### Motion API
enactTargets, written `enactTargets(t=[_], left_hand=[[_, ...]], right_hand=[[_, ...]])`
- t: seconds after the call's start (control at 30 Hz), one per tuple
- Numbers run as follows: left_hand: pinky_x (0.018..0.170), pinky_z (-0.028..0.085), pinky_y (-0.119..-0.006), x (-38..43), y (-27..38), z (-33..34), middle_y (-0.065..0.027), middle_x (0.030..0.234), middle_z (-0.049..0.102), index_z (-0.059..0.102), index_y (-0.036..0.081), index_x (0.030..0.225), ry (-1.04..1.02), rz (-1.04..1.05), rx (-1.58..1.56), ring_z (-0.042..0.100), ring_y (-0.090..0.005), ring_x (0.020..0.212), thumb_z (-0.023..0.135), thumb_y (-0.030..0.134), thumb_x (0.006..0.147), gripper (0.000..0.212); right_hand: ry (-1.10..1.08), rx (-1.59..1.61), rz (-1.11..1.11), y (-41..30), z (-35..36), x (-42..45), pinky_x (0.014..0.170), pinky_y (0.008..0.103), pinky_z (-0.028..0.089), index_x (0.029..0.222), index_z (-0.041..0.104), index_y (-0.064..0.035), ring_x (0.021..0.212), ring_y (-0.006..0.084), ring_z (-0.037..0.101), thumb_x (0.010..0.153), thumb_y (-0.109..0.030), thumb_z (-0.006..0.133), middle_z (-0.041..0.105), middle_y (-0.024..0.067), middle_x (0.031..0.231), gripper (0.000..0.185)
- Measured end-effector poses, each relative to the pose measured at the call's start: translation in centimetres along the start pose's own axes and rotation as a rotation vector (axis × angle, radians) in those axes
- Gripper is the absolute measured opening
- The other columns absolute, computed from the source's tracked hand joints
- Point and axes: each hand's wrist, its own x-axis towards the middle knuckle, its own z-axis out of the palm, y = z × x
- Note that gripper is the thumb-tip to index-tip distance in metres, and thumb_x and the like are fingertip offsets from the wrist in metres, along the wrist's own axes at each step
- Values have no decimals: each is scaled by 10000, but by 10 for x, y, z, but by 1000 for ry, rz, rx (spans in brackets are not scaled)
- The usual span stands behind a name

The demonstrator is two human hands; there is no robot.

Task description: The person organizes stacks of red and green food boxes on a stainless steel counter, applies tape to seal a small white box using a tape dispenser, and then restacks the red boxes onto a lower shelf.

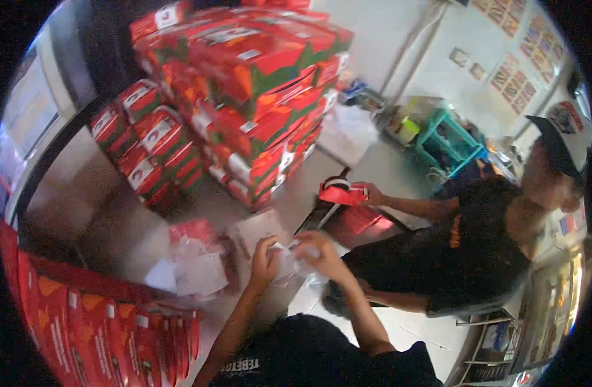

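Observation:
My left hand (265, 261) grips a crumpled piece of thin, see-through plastic (287, 261), likely a bag, in front of my chest. On its other side my right hand (322, 257) is blurred, its fingers curled at the plastic's edge; whether they pinch it is unclear. Just beyond my hands lies a light cardboard-coloured box or packet (257, 230). To the left of my left hand, a pale flat sheet or packet (201, 275) rests near a red package (192, 232) partly covered by clear plastic.
A tall stack of red and green cartons (276, 111) rises ahead, with smaller cartons (155, 135) beside it. More red cartons (107, 334) stand at lower left. A co-worker (470, 242) on the right holds a red tape dispenser (342, 192) above a red box (358, 225). Behind stands a teal plastic stool (448, 142).

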Motion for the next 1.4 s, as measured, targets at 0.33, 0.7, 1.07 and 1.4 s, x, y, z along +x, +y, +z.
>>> enactTargets(t=[0.33,0.7,1.07,1.4], left_hand=[[905,415,-367,-9,-5,2,-188,1078,537,439,5,1167,49,7,-73,538,-285,989,568,31,873,322],[949,406,-371,-12,-20,5,-173,1134,539,465,-2,1161,237,33,-29,537,-285,1053,603,72,874,327],[940,398,-442,17,19,10,-177,1035,580,536,39,1134,-99,95,287,553,-346,989,607,88,851,295],[945,397,-424,11,19,13,-111,1121,573,565,27,1129,-330,331,562,526,-287,1079,530,124,874,275]], right_hand=[[79,-322,202,31,33,-18,755,353,489,1084,607,-13,913,262,638,755,-120,718,647,174,984,364],[63,121,39,-35,-17,-41,720,323,452,803,585,-8,816,208,562,746,52,663,592,87,873,113],[259,287,380,5,14,-34,670,239,459,1096,602,-49,945,119,529,800,-154,720,556,44,1029,335],[387,166,594,67,45,-37,565,204,383,846,653,-47,593,59,498,844,-150,667,583,-29,686,104]])
